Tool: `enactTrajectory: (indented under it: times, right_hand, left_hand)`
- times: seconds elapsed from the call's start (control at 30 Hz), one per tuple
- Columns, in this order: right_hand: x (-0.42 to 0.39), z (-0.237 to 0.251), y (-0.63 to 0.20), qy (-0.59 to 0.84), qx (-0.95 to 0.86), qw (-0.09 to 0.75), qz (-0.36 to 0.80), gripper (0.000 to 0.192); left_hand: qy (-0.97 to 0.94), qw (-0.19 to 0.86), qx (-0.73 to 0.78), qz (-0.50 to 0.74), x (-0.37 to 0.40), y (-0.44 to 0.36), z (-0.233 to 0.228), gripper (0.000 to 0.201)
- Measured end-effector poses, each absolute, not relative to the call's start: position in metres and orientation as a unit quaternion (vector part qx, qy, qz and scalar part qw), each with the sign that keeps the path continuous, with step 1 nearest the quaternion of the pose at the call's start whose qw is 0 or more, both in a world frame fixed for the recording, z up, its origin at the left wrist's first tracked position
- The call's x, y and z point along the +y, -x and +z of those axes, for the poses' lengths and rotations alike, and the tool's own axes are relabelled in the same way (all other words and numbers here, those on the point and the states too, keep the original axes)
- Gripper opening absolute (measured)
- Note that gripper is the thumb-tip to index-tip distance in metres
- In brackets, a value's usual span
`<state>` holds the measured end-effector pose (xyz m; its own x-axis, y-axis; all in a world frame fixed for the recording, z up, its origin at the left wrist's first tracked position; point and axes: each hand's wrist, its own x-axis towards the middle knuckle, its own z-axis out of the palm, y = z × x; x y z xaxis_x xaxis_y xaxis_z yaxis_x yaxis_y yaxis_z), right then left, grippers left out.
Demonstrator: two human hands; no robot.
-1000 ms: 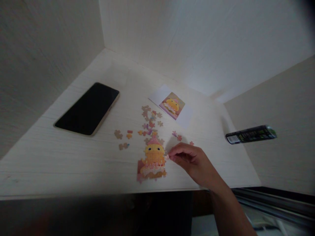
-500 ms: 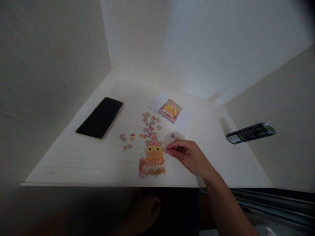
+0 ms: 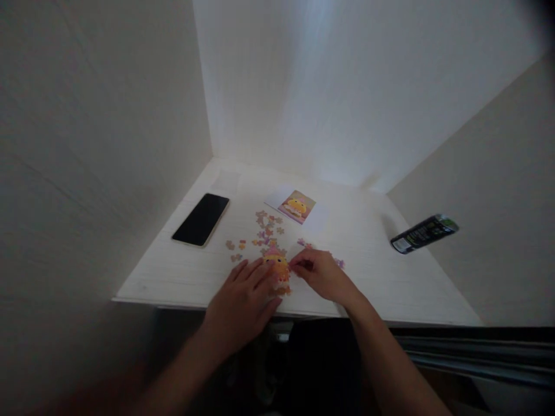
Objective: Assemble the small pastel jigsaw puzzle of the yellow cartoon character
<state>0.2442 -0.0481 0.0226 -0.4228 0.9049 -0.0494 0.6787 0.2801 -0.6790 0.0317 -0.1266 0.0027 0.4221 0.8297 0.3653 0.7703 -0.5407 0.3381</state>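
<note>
A partly joined jigsaw puzzle (image 3: 282,276) with a yellow cartoon figure in a pink hat lies near the table's front edge. My left hand (image 3: 243,292) rests over its left side with fingers stretched out, covering that part of the picture. At the puzzle's right edge, my right hand (image 3: 318,271) pinches a small puzzle piece, mostly hidden by the fingertips. Loose puzzle pieces (image 3: 266,225) are scattered just beyond the joined part. A few more pieces (image 3: 236,257) lie to the left, and purple ones (image 3: 339,263) show past my right hand.
A picture card (image 3: 297,207) of the same figure lies on white paper behind the pieces. On the left is a black phone (image 3: 202,219). A dark can (image 3: 424,233) stands at the right. Pale walls enclose the white table (image 3: 373,289) at the back and sides.
My left hand has come up from below the table edge onto the puzzle's left side. My right hand stays pinched at its right edge. The view has shifted.
</note>
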Motion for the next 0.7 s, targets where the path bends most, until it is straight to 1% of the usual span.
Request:
enactTrajectory:
  times: [0.17,0.27,0.4,0.5,0.57,0.7]
  right_hand:
    - [-0.055,0.031,-0.237,0.495,-0.816,0.169,0.247,0.018]
    - [-0.060,0.029,-0.236,0.480,-0.836,0.180,0.196,0.020]
    - [-0.068,0.016,-0.243,0.461,-0.835,0.224,0.201,0.022]
    - [-0.072,0.007,-0.247,0.458,-0.825,0.257,0.210,0.028]
    - [-0.074,0.004,-0.246,0.452,-0.824,0.275,0.204,0.027]
    - [-0.073,0.004,-0.241,0.441,-0.831,0.281,0.190,0.029]
  left_hand:
    - [-0.848,0.035,0.479,0.223,-0.132,-0.036,-0.001,0.032]
    - [-0.848,0.023,0.482,0.220,-0.135,-0.036,0.001,0.031]
    - [-0.848,0.008,0.482,0.221,-0.137,-0.037,0.002,0.031]
    - [-0.844,-0.007,0.478,0.244,-0.139,-0.038,0.002,0.030]
    - [-0.841,-0.015,0.477,0.254,-0.139,-0.039,0.002,0.028]
    - [-0.840,-0.028,0.478,0.255,-0.139,-0.040,0.002,0.026]
